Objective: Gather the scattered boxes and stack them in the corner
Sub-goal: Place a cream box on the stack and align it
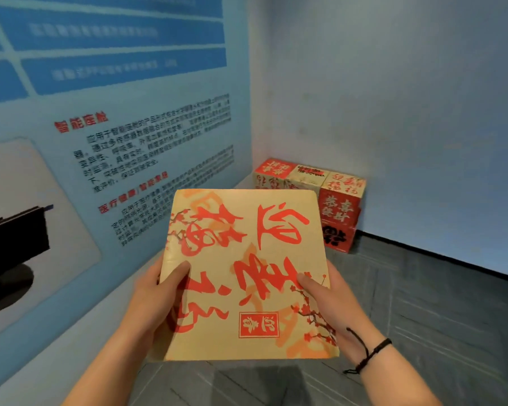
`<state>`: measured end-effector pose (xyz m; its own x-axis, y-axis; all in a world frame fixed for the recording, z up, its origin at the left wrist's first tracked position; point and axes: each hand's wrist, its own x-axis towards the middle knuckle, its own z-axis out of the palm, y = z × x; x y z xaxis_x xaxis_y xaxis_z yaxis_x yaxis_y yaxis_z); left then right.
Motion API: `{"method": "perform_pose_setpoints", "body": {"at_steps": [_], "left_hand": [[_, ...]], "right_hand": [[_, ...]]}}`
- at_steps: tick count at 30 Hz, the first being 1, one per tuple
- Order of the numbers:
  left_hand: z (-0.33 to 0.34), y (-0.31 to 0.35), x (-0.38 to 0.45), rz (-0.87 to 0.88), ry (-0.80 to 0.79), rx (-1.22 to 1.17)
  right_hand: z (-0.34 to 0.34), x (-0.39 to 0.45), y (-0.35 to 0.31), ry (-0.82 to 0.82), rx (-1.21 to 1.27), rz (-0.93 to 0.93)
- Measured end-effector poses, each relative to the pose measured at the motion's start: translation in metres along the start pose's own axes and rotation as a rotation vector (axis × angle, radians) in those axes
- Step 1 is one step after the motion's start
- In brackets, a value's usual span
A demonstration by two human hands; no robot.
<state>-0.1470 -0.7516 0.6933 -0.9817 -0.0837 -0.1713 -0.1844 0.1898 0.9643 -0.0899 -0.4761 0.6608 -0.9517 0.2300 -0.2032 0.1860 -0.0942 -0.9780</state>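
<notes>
Between both thumbs' fingers [176,273]: box [247,273]

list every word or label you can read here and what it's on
"智能座舱": red heading on the blue wall poster.
"迎春": red square stamp, seen upside down, on the tan box held between the left hand and right hand.
Poster body text, white bars, second red heading: too blurred.
Big red brush writing on the held box: upside down, not readable.
Boxes in the corner: writing too small.

left hand [156,291] — thumb on top, gripping | right hand [332,300] — same
</notes>
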Motion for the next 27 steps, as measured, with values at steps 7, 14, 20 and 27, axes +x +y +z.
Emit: {"method": "perform_pose_setpoints", "body": {"at_steps": [7, 14, 20, 27], "left_hand": [[0.102, 0.015, 0.106, 0.042, -0.174, 0.031], [0.168, 0.057, 0.234, 0.030, -0.309, 0.002], [0.202, 0.095, 0.327, 0.138, -0.310, 0.071], [0.252, 0.105, 0.429, 0.116, -0.282, 0.128]], "right_hand": [[-0.062, 0.076, -0.008, 0.175, 0.000, 0.021], [-0.085, 0.198, -0.044, 0.306, -0.096, 0.038], [-0.090, 0.287, -0.066, 0.334, -0.065, 0.040], [-0.108, 0.401, -0.070, 0.329, 0.025, 0.078]]}}
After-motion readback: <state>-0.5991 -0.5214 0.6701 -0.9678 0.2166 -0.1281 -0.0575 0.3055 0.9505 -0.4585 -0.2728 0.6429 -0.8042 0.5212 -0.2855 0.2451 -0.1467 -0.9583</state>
